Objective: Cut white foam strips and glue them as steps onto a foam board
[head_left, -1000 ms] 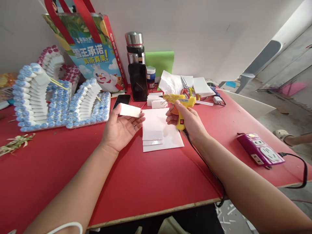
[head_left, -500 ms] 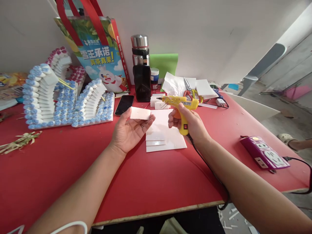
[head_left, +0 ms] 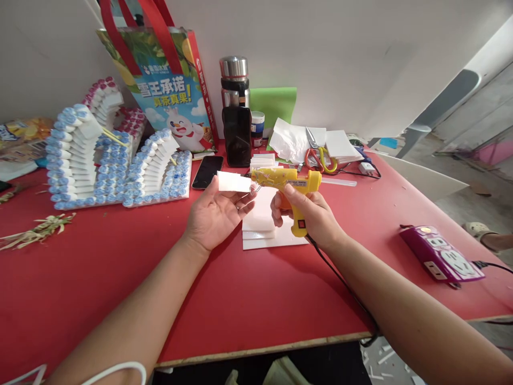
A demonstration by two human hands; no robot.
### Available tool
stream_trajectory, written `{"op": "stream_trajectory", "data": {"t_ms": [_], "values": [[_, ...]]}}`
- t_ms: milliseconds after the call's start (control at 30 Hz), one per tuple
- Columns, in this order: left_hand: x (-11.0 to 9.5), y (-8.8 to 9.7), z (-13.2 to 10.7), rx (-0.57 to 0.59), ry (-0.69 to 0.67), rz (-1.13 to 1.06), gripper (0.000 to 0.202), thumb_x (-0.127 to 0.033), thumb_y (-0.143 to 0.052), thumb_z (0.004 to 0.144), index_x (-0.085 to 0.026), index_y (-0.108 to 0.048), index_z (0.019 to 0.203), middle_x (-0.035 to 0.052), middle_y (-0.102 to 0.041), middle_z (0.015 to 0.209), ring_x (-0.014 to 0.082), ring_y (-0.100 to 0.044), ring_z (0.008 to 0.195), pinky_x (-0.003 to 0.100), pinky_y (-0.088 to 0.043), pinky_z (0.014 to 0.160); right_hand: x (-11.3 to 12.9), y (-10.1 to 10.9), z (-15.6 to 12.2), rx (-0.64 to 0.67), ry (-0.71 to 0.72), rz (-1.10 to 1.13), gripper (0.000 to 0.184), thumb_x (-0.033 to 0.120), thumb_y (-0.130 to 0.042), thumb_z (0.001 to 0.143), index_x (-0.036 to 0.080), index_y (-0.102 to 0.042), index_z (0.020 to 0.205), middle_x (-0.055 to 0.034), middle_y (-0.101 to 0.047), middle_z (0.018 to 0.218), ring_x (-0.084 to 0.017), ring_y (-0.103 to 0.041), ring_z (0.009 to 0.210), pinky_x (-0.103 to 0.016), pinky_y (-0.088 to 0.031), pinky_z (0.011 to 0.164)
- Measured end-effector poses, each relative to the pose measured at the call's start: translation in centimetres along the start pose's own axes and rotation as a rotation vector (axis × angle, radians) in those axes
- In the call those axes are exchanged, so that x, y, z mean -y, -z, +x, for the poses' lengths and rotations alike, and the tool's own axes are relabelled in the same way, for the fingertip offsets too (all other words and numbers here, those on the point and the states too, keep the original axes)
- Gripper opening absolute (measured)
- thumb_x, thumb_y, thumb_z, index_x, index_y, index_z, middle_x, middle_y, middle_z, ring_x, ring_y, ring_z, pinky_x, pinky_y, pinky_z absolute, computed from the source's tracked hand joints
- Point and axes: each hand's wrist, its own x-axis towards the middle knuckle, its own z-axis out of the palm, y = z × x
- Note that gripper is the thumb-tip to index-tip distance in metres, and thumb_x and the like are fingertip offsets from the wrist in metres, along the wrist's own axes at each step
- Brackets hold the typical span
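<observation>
Between the thumb and fingers of my left hand (head_left: 218, 214) is a small white rectangular piece (head_left: 234, 182), held up over the table. My right hand (head_left: 308, 211) is wrapped round a yellow hot glue gun (head_left: 276, 176), its nozzle pointing left at the piece's right end. Whether the nozzle touches the piece I cannot tell. Below both hands lies a white board (head_left: 290, 238) with thinner white strips (head_left: 259, 227) on its left part. A stack of small white pieces (head_left: 262, 160) sits behind the glue gun.
Blue-and-white curved models (head_left: 76, 160) stand at left by a shopping bag (head_left: 168, 96). A phone (head_left: 207, 172), a steel flask (head_left: 234, 80) and scissors (head_left: 315, 144) lie or stand behind. A purple power strip (head_left: 441, 254) is at right; the glue gun's cord (head_left: 340, 278) hangs over the front edge.
The glue gun has moved left and slightly down, bringing its nozzle to the white piece's right end. My left hand has stayed nearly in place, and the view has shifted slightly.
</observation>
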Motion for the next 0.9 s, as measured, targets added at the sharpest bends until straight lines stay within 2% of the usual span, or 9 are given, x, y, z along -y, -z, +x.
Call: {"op": "stream_trajectory", "data": {"t_ms": [100,233,400,533,633,900], "values": [[-0.01,-0.03,0.09,-0.033,-0.03,0.017,0.052,-0.06,-0.067,0.086,-0.011,-0.075,0.102,0.018,-0.075,0.111,0.0295,-0.066,0.122,0.037,-0.055,0.106,0.08,-0.12,-0.11,0.022,-0.009,-0.015,0.048,0.061,-0.061,0.092,0.02,-0.063,0.07,-0.0022,-0.06,0.071,-0.016,-0.057,0.062,-0.033,-0.048,0.067],[-0.18,-0.35,0.14,-0.078,-0.067,-0.014,0.042,-0.048,-0.067,0.09,-0.01,-0.073,0.107,0.0153,-0.076,0.102,0.0248,-0.07,0.111,0.034,-0.055,0.106,-0.11,-0.35,-0.19,0.046,0.011,-0.021,0.046,0.059,-0.06,0.094,0.02,-0.062,0.07,-0.0016,-0.058,0.07,-0.016,-0.057,0.062,-0.033,-0.048,0.067],[-0.34,-0.74,0.04,-0.104,-0.061,-0.029,0.042,-0.048,-0.067,0.089,-0.011,-0.07,0.107,0.0133,-0.075,0.096,0.023,-0.073,0.099,0.034,-0.058,0.1,-0.36,-0.44,-0.17,0.064,0.031,-0.017,0.043,0.053,-0.059,0.097,0.02,-0.061,0.071,-0.0014,-0.058,0.072,-0.015,-0.057,0.062,-0.033,-0.048,0.067],[-0.23,-0.67,0.07,-0.066,-0.057,-0.061,0.047,-0.053,-0.066,0.087,-0.015,-0.069,0.114,0.0118,-0.075,0.1,0.024,-0.074,0.098,0.039,-0.059,0.098,-0.19,-0.37,-0.2,0.046,0.023,-0.008,0.044,0.055,-0.059,0.097,0.02,-0.063,0.072,-0.0016,-0.059,0.072,-0.015,-0.058,0.062,-0.032,-0.048,0.066],[-0.05,-0.34,0.36,-0.075,-0.075,-0.038,0.049,-0.057,-0.067,0.085,-0.016,-0.07,0.111,0.0114,-0.075,0.098,0.0235,-0.073,0.097,0.039,-0.059,0.098,-0.11,-0.44,-0.25,0.031,0.007,-0.009,0.044,0.058,-0.06,0.094,0.02,-0.064,0.073,-0.0015,-0.06,0.071,-0.015,-0.058,0.061,-0.032,-0.048,0.066],[-0.07,0.13,0.68,-0.137,-0.107,-0.034,0.042,-0.052,-0.074,0.082,-0.016,-0.068,0.104,0.0102,-0.075,0.1,0.0215,-0.072,0.103,0.036,-0.057,0.102,-0.15,-0.6,-0.28,0.024,-0.013,0.007,0.044,0.059,-0.062,0.093,0.02,-0.066,0.072,-0.0023,-0.062,0.073,-0.015,-0.058,0.062,-0.031,-0.05,0.066]]}}
